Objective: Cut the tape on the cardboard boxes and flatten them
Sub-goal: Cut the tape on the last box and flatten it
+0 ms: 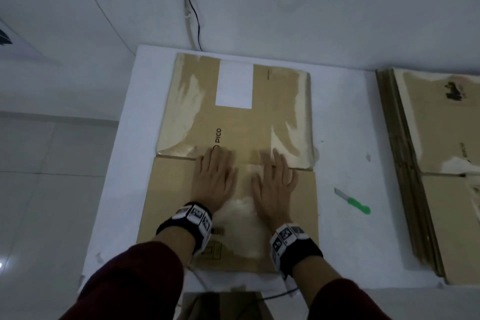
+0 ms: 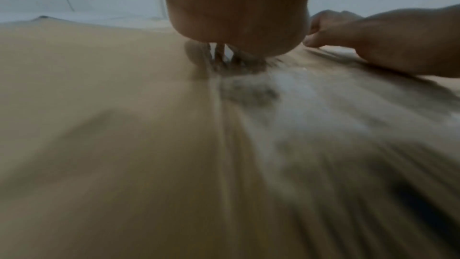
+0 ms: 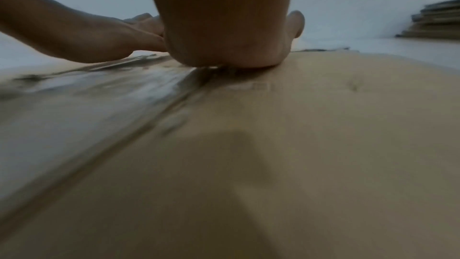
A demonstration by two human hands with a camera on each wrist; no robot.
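A brown cardboard box (image 1: 233, 125) lies flattened on the white table (image 1: 345, 138), with clear tape strips and a white label (image 1: 235, 86) on its far half. My left hand (image 1: 214, 176) and right hand (image 1: 274, 182) lie side by side, palms down with fingers straight, pressing on the box where its two panels meet. In the left wrist view the left hand's heel (image 2: 236, 17) rests on the cardboard (image 2: 99, 125) and the right hand (image 2: 385, 42) shows beside it. The right wrist view shows the right palm (image 3: 224, 27) flat on the cardboard (image 3: 323, 145).
A green-handled utility knife (image 1: 353, 201) lies on the table right of the box. A stack of flattened boxes (image 1: 428, 163) fills the table's right end. A black cable (image 1: 193, 13) runs down the wall behind. Tiled floor lies to the left.
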